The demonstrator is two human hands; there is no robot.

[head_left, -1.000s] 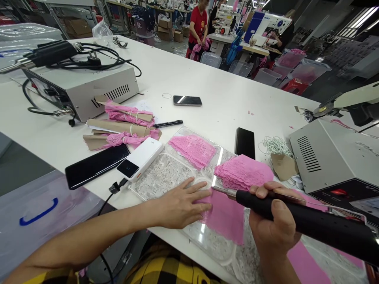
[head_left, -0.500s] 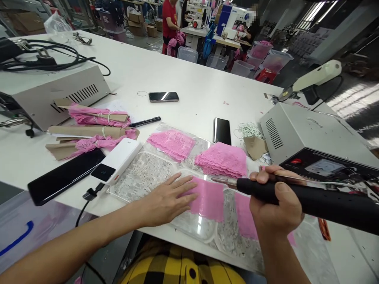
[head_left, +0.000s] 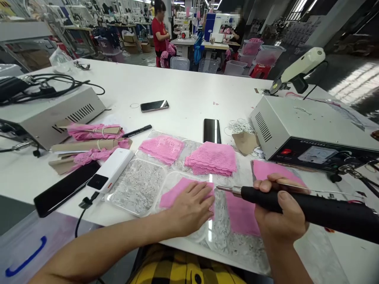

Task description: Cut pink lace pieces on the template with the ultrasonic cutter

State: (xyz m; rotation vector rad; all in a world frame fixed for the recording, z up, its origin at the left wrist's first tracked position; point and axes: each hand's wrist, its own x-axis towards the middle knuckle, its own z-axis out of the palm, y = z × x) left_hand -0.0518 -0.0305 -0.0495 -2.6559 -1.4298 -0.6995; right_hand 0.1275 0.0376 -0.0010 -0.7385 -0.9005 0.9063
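Observation:
My left hand [head_left: 192, 205] lies flat with fingers stretched over a pink fabric piece [head_left: 174, 192] on the patterned clear-edged mat [head_left: 142, 185]. My right hand [head_left: 280, 213] is wrapped round a black hand tool [head_left: 319, 205] with a pointed metal tip. That tip sits by the right edge of the fabric piece under my left hand; I cannot tell whether it touches. A thin pale strip or wire runs along the tool by my right fingers. Below the tool lies another pink piece [head_left: 241, 215]. Behind are a stack of pink lace pieces [head_left: 211, 157] and a smaller lace pile [head_left: 162, 149].
On the right stands a grey control box [head_left: 308, 130] with a meter. Left are a white power bank [head_left: 115, 169], a black phone [head_left: 66, 189], tied pink bundles [head_left: 94, 132] and another grey box [head_left: 65, 114]. Two more phones lie farther back. A person [head_left: 160, 33] stands beyond the table.
My left hand has moved right across the fabric, baring its left part. The tool's tip has gone from over the fabric to its right edge. The view has tilted up.

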